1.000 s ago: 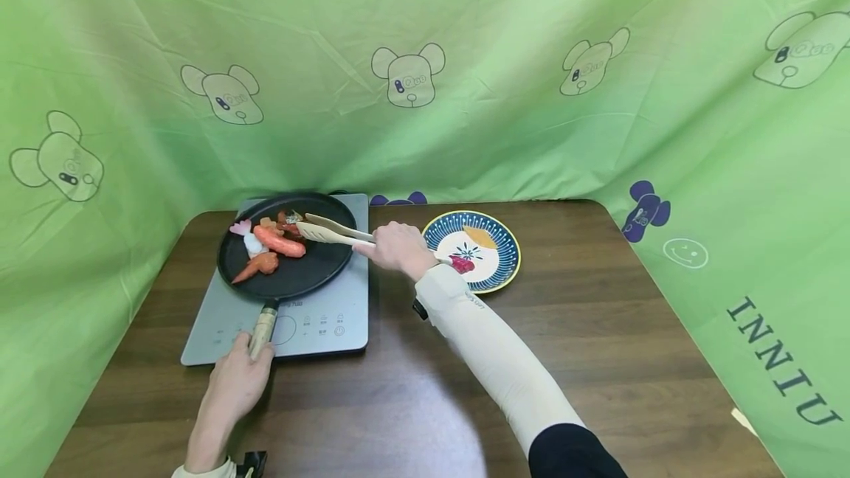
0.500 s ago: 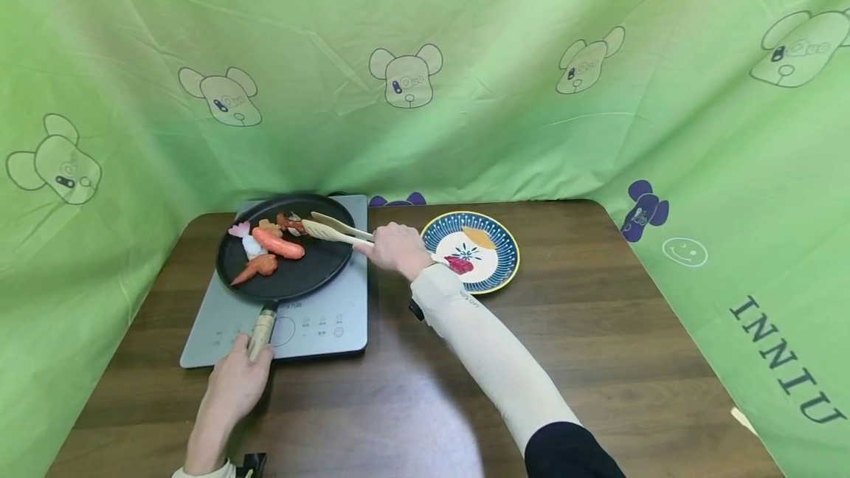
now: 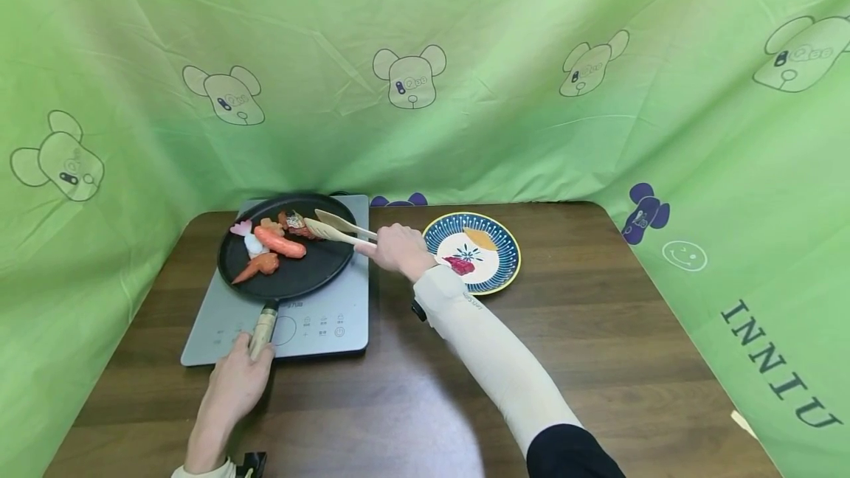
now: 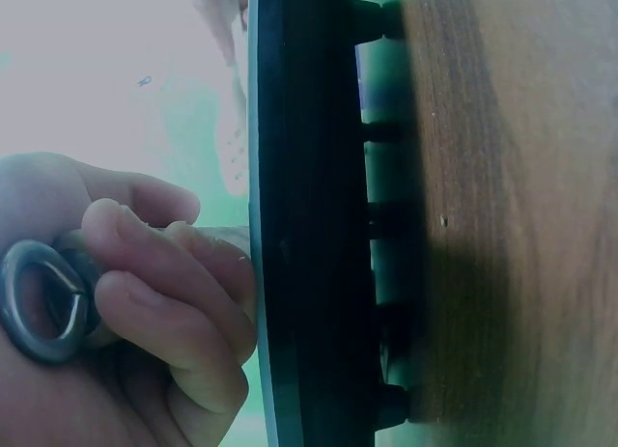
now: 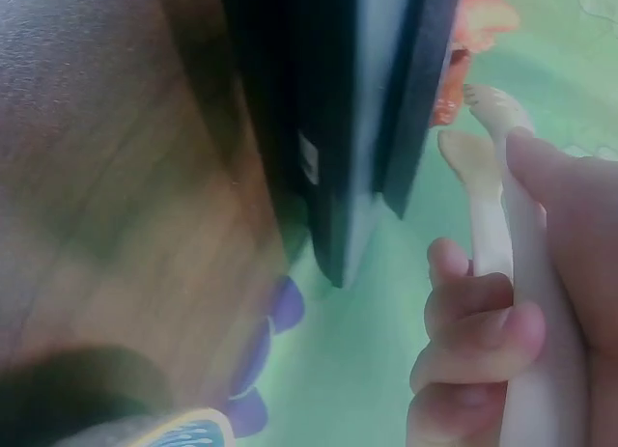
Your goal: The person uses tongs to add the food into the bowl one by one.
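Note:
In the head view my left hand (image 3: pixel 235 382) grips the pale handle (image 3: pixel 264 330) of a black frying pan (image 3: pixel 319 271). The left wrist view shows its fingers curled round that handle, with a metal ring (image 4: pixel 43 302) at the end. My right hand (image 3: pixel 400 248) holds cream-coloured tongs (image 3: pixel 335 233) over the pan's right side. Their tips stand apart, close to a dark reddish-brown food piece (image 3: pixel 296 225); whether they touch it I cannot tell. Also in the pan lie a sausage (image 3: pixel 280 243), a chicken-wing-like piece (image 3: pixel 257 268), a white-and-pink shrimp-like piece (image 3: pixel 252 243) and a small brown piece (image 3: pixel 271 226).
Beneath the pan is a grey induction cooker (image 3: pixel 325 338) on the wooden table (image 3: pixel 584 360). A blue-patterned plate (image 3: pixel 508 249) with a yellowish piece (image 3: pixel 479 239) and a red piece (image 3: pixel 460 265) stands right of it, partly behind the right forearm. Green cloth (image 3: pixel 491 146) hangs behind.
The tongs' tips have shifted slightly right and spread wider, showing more of the dark reddish-brown piece. My left hand and the pan have stayed in place.

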Tool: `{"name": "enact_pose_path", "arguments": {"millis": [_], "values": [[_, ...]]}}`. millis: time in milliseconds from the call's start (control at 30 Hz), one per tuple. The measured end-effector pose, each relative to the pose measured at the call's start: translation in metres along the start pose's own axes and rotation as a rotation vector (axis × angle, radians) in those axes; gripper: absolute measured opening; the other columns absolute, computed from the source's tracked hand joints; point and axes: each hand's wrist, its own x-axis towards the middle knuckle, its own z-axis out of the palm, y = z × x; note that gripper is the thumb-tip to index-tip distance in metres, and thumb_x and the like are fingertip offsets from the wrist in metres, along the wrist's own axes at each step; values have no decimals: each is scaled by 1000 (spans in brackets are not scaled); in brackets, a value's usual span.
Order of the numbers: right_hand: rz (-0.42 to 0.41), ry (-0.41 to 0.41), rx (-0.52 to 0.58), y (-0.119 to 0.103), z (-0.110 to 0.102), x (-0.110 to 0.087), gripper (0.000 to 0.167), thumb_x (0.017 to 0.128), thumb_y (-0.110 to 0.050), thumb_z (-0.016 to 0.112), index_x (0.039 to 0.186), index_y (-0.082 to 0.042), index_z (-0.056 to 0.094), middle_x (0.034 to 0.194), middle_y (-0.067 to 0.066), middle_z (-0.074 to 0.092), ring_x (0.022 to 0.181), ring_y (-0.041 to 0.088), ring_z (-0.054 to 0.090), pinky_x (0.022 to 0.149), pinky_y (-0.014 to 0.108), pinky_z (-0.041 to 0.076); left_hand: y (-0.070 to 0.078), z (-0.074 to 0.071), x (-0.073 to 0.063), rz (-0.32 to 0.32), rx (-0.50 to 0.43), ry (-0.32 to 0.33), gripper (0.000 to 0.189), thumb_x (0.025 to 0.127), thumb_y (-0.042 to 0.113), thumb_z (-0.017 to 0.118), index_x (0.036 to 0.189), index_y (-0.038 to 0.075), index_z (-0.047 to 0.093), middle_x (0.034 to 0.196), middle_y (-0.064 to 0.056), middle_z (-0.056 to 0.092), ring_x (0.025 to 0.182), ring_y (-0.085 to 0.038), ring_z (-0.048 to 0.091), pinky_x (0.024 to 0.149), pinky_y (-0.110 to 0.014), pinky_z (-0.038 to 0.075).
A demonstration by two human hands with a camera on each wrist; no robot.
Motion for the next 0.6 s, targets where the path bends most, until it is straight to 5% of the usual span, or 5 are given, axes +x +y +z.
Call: {"name": "enact_pose_path", "arguments": {"millis": [267,600], "values": [[-12,42,-9,15,-13,-17,59,86,-70,42,73,-14,56,67,4,55,58,21,54,50,36,41,0,0,1,16,0,11,47,97,36,41,122,-3,35,75,-14,46,56,-24,45,47,-35,35],[8,29,-79,60,-32,-49,58,90,-67,36,77,-13,54,64,4,52,55,22,52,48,38,41,0,0,-1,15,2,5,48,96,35,41,124,-4,34,77,-15,46,57,-24,45,47,-35,35]]}}
